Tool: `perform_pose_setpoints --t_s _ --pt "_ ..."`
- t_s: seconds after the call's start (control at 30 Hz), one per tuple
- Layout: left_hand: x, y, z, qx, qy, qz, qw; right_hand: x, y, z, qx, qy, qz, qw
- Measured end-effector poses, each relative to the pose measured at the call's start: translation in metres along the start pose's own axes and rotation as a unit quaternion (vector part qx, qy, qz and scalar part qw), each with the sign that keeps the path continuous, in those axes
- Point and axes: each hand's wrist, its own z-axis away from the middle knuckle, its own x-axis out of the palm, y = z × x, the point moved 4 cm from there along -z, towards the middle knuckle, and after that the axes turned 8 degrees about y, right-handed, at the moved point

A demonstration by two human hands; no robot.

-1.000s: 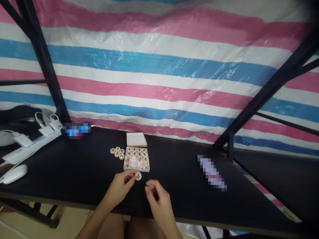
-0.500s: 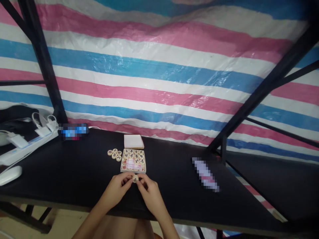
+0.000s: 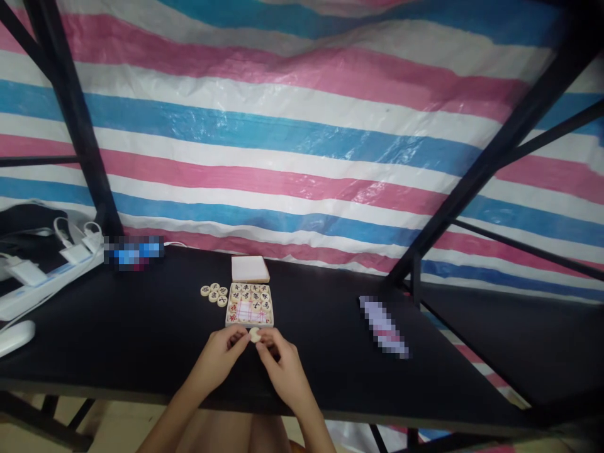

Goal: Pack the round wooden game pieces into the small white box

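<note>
Black worktop (image 3: pixel 117 340): left hand (image 3: pixel 219 358) and right hand (image 3: pixel 282 371) fingers together pinched one disc piece (image 3: pixel 255 335) by its rim, likely for turning; piece box (image 3: pixel 250 306) lay just beyond.

The near disc (image 3: pixel 255 335) looks like pale, smooth wood with a satin face, as do the loose discs (image 3: pixel 214 292) on the left. The box (image 3: pixel 250 323) and its lid (image 3: pixel 250 268) seem the same light wood (unvarnished, by the look). The counter (image 3: pixel 141 340) is black and matt. Behind, the striped tarpaulin (image 3: pixel 302 138) is glossy, crinkled plastic; the frame (image 3: pixel 70 113) is black matt metal. The power strip (image 3: pixel 33 289) and mouse (image 3: pixel 14 336) are smooth white plastic.
</note>
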Motion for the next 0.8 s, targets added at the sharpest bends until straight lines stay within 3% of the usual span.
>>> perform_pose_setpoints --t_s 0.3,0.6,0.8 --pt "0.001 0.000 0.000 0.006 0.006 0.011 1.000 0.001 0.011 0.000 0.021 0.026 -0.012 0.999" --pt "0.000 0.005 0.001 0.003 -0.002 0.038 0.999 0.001 0.007 0.002 -0.019 -0.015 0.025 0.999" --pt "0.005 -0.006 0.000 -0.006 0.002 0.027 1.000 0.002 0.007 0.001 -0.010 -0.015 0.012 1.000"
